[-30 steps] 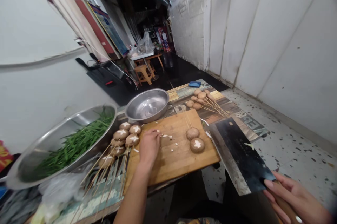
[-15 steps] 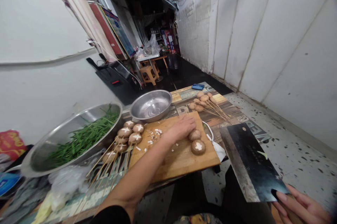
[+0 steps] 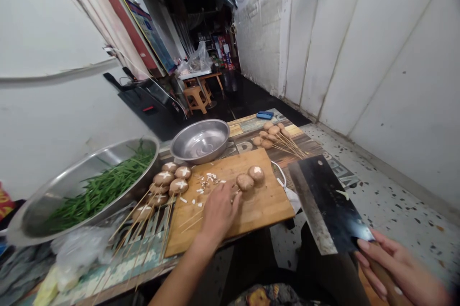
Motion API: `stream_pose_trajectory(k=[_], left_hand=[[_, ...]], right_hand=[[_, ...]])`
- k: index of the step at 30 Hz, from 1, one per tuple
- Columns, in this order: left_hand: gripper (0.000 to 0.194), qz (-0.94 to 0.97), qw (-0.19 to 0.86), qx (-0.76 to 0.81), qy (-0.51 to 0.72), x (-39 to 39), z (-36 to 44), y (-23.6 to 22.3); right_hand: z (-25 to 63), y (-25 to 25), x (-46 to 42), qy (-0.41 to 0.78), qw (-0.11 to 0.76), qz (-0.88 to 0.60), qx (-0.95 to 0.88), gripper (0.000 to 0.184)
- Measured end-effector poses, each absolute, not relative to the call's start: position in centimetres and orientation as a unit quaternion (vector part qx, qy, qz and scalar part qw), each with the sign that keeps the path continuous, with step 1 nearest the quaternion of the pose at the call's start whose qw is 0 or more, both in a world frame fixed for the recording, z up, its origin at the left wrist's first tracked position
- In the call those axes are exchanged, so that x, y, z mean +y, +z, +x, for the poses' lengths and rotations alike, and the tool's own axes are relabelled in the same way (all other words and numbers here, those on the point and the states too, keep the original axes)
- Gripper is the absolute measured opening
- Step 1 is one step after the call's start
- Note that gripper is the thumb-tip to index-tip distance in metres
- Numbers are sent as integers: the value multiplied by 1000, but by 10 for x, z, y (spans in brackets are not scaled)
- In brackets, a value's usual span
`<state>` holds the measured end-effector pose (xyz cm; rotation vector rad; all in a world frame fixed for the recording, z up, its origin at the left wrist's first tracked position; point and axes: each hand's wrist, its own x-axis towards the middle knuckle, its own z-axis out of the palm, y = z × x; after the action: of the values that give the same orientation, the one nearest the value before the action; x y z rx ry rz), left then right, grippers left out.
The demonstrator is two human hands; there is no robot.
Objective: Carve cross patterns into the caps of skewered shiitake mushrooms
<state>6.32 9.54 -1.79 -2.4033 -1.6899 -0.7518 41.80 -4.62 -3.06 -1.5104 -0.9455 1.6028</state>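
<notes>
My left hand (image 3: 220,207) is closed around the sticks of a mushroom skewer on the wooden cutting board (image 3: 268,207). Two stick ends poke out to the left of the wrist. At the skewer's head sit two brown mushrooms (image 3: 245,182); the farther one shows a pale cut on its cap. Off the board's right side, my right hand (image 3: 391,263) grips a cleaver (image 3: 328,203) by its wooden handle, with the broad dark blade pointing up and away. A pale scrap clings to the blade. Small white trimmings (image 3: 208,180) lie on the board.
Left of the board are skewered mushrooms with cross cuts (image 3: 163,178), a large metal bowl (image 3: 27,210) of green stalks and a plastic bag (image 3: 79,253). An empty metal basin (image 3: 201,140) stands behind. Uncut mushroom skewers (image 3: 273,131) and a blue object (image 3: 265,115) lie farther back.
My left hand has come back toward me and left, now on the skewer's sticks. The two mushrooms have turned and shifted left. The cleaver stays in my right hand, slightly moved.
</notes>
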Motion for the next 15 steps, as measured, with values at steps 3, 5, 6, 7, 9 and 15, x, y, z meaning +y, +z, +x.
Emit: stream_pose_trajectory(k=[3,5,6,7,9,15], left_hand=[[21,-786,22,-552,-278,91,49,-27],[21,-795,13,-542,-274,91,43,-30],[21,-798,15,-539,-269,90,41,-31],[20,-800,20,-538,-265,89,39,-32],[19,-796,31,-539,-276,87,39,-34],[25,-768,4,-545,-336,86,52,-41]], right_hand=[[385,-10,-31,623,367,-551,-417,41],[366,-1,-20,634,346,-532,-442,39],[359,2,-15,639,338,-525,-449,39],[353,3,-10,642,331,-522,-454,39],[344,4,-1,644,316,-521,-462,39],[339,6,10,632,294,-532,-481,36]])
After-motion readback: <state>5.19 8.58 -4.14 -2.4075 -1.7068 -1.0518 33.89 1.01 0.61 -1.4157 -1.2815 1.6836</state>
